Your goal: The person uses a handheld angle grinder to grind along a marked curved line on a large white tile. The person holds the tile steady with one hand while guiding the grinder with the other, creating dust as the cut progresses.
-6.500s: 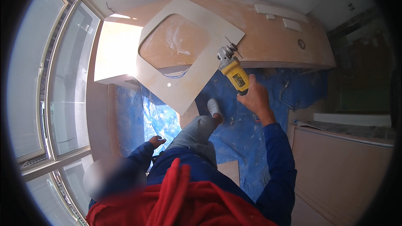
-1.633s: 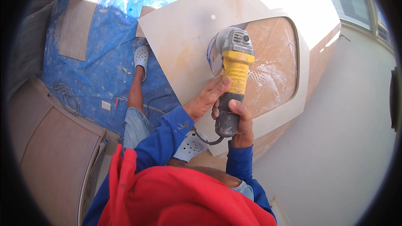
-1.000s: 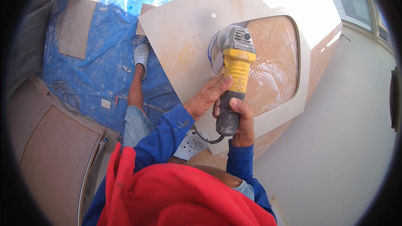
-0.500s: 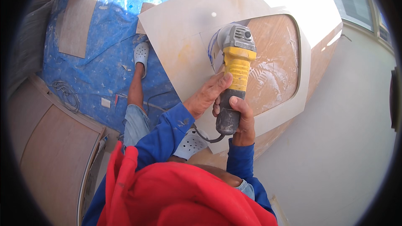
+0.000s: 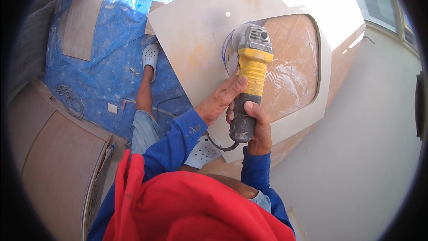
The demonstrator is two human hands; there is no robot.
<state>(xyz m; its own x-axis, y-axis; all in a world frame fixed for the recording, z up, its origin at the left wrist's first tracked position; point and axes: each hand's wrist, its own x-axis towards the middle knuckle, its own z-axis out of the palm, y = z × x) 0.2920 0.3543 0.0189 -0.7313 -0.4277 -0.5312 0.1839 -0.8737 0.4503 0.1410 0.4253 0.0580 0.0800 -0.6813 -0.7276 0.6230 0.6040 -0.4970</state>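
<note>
My left hand (image 5: 225, 96) grips the yellow-and-black angle grinder (image 5: 253, 73) at its middle, thumb on the yellow body. My right hand (image 5: 257, 127) is wrapped round the dark handle behind it, where the power cord leaves. The grinder's grey head points away from me, its disc at the inner edge of the cutout in a pale board (image 5: 187, 40), beside blue pencil or marker lines. The disc is partly hidden by the tool. Through the cutout shows a wooden surface (image 5: 290, 76) with white dusty smears.
A dusty blue sheet (image 5: 111, 76) covers the floor at left, with loose plywood pieces (image 5: 80, 35) and coiled cable (image 5: 73, 102) on it. A curved wooden panel (image 5: 60, 151) is at lower left, a pale wall (image 5: 347, 151) at right, a window (image 5: 374, 4) at upper right.
Earlier only my right hand held the grinder, above the board; now both hands hold it at the cutout, and my view has turned. Recently the grinder has crept slightly away from me along the edge.
</note>
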